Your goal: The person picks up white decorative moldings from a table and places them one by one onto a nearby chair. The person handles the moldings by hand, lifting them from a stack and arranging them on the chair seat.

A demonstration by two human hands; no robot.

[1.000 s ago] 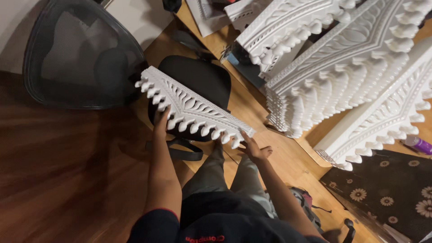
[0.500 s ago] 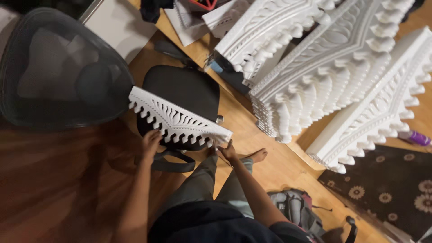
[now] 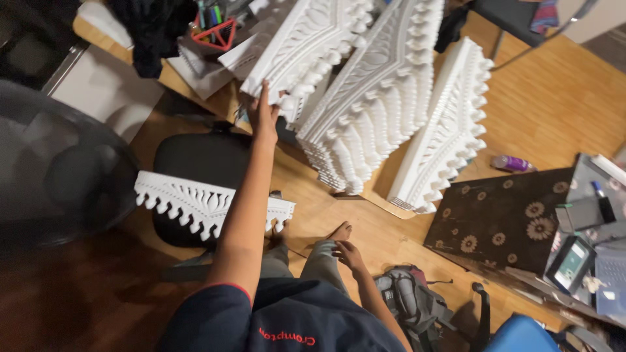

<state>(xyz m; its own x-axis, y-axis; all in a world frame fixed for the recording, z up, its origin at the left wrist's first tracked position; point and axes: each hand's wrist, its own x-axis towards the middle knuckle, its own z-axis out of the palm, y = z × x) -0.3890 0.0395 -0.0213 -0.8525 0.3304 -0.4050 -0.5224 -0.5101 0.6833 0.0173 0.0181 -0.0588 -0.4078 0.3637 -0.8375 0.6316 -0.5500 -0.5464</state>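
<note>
A white scalloped moulded panel (image 3: 195,199) lies across the black chair seat (image 3: 195,156), with no hand on it. My left hand (image 3: 263,112) reaches up and forward, its fingers stretched against the lower edge of a leaning white moulded panel (image 3: 306,42). Beside that one stand two more stacks of the same panels, a thick one (image 3: 372,104) and a narrower one (image 3: 450,124). My right hand (image 3: 349,254) hangs loosely curled over my knee and holds nothing.
A grey mesh chair back (image 3: 59,169) stands at the left. On the wooden floor are a grey backpack (image 3: 411,306), a dark flowered board (image 3: 502,221) and a purple bottle (image 3: 512,163). A cluttered desk corner (image 3: 587,221) is at the right, a red wire holder (image 3: 215,32) at the top.
Both hands have let go of the scalloped panel, which now rests on the black seat. My left hand has moved up to the leaning panels and my right hand has dropped to my knee.
</note>
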